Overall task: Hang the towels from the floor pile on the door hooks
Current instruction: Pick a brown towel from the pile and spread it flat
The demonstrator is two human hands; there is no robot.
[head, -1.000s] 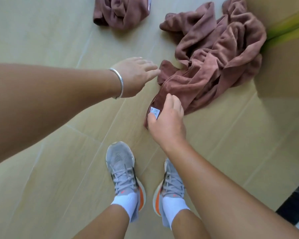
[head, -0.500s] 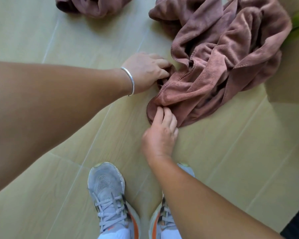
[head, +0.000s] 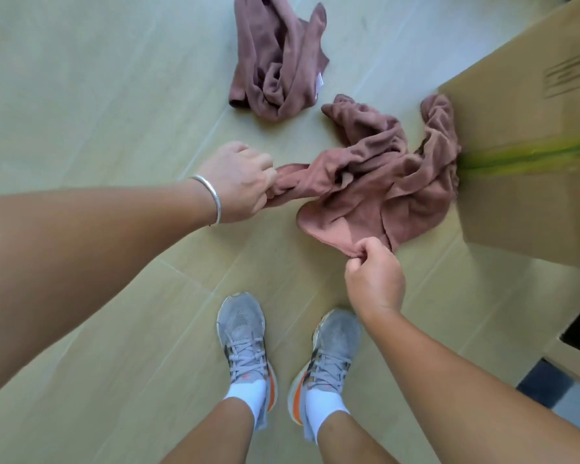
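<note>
The crumpled reddish-brown terry towel [head: 375, 182] lies on the pale tiled floor [head: 98, 95] just right of centre, its far side bunched against the brown cardboard box [head: 523, 135] at three o'clock. Compared with half a second earlier, when both hands worked close together at one corner of the heap, the hands now stand apart on two separate parts of the edge and the cloth between them is drawn out sideways. The left hand [head: 238, 182], at nine o'clock of the towel, is clenched round a twisted end of the fabric; the right hand [head: 374, 279], at six o'clock, pinches the near hem between thumb and fingertips [head: 362, 251]. Most of the towel rests on the floor, so the lift is judged begun but not completed. A second reddish-brown terry towel [head: 278, 61] lies untouched at twelve o'clock, apart from the first. A thin silver bangle [head: 211, 195] circles the left wrist. Two grey lace-up trainers [head: 248, 336] with white socks stand at six o'clock, toes pointing toward the towel. No door or hooks appear in view. With two holds secured, the towel seems ready to be raised and opened out for hanging; at least one more towel remains to be collected.
</note>
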